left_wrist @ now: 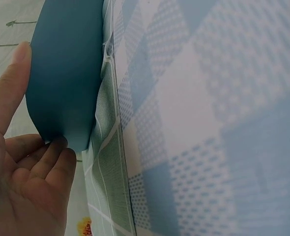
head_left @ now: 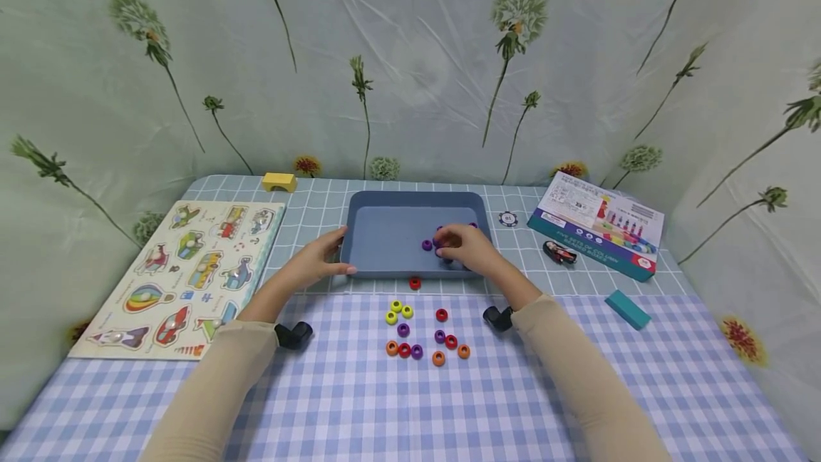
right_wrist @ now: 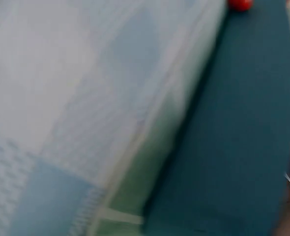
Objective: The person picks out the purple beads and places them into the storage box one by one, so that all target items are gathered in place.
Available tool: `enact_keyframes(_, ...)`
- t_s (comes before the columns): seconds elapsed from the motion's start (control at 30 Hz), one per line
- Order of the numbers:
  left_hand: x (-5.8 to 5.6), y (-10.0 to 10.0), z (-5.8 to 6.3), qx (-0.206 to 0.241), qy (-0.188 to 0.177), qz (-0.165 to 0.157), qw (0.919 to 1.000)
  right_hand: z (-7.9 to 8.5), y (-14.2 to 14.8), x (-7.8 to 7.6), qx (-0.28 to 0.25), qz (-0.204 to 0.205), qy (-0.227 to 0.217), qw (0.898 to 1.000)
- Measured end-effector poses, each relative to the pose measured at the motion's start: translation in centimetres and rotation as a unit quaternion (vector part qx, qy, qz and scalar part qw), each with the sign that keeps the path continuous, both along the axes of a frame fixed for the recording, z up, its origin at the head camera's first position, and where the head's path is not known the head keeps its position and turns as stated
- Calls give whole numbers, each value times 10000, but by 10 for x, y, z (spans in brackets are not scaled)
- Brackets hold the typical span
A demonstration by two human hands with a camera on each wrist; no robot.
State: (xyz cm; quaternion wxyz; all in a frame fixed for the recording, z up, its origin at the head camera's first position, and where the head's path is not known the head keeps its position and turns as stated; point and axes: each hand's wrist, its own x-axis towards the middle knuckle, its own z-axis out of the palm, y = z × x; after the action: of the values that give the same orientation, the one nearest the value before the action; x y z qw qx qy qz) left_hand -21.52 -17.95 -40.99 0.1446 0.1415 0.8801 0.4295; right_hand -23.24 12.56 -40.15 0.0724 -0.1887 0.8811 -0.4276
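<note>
A blue-grey rectangular tray lies in the middle of the table. My left hand holds its left end, thumb at the front rim and fingers against the side; the left wrist view shows this hand on the tray wall. Over the tray's right half, my right hand has curled fingers around a purple bead, partly hidden by the fingertips. Another purple bead lies in the tray beside them. In the right wrist view the tray wall hides most of that hand.
Several yellow, red, purple and orange beads lie before the tray, including a red bead near its front wall. A picture puzzle board is at left. Rightward are a boxed toy, a teal block and a small figure.
</note>
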Motion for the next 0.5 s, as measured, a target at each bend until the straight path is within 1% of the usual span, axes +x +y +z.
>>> enact_keyframes(0.03, 0, 0, 0, -18, 11, -1, 10000, 3, 0, 3, -92, 2, -21, 10000)
enact_keyframes(0.17, 1, 0, 0, -11, 17, 14, 10000, 12, 1, 22, -523, 262, 243, 9980)
enact_keyframes(0.23, 1, 0, 0, 3, 16, -14, 10000, 16, 1, 35, -702, 474, 350, 9958)
enact_keyframes(0.3, 1, 0, 0, 30, -8, -10, 10000, 20, 2, 51, -868, 681, 323, 9934)
enact_keyframes(0.4, 1, -1, 1, 22, 3, -50, 10000, 24, 2, 76, -999, 888, 107, 9910)
enact_keyframes(0.5, 1, 0, 1, 0, -25, -19, 10000, 26, 2, 96, -1057, 1032, -269, 9887)
